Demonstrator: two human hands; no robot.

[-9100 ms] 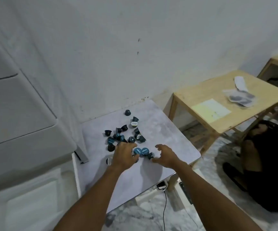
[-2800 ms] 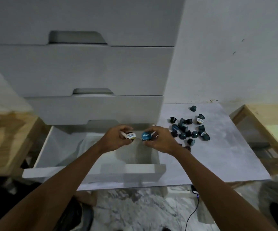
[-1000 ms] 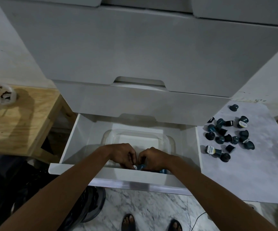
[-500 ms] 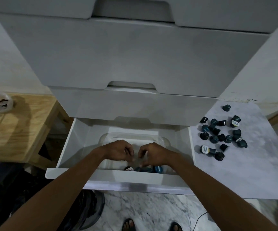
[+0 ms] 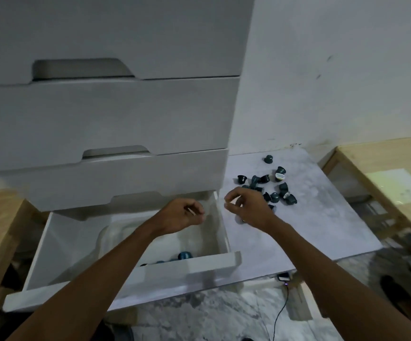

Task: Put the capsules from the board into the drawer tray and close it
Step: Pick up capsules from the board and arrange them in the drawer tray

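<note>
White drawer open w/ a few capsules now in tray; left hand & right hand, empty, loosely curled, swing back toward board pile.

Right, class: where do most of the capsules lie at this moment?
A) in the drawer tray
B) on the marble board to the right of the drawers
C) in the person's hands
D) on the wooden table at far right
B: the cluster of capsules sits on the board, only a few show in the tray, and both hands look empty.
</note>
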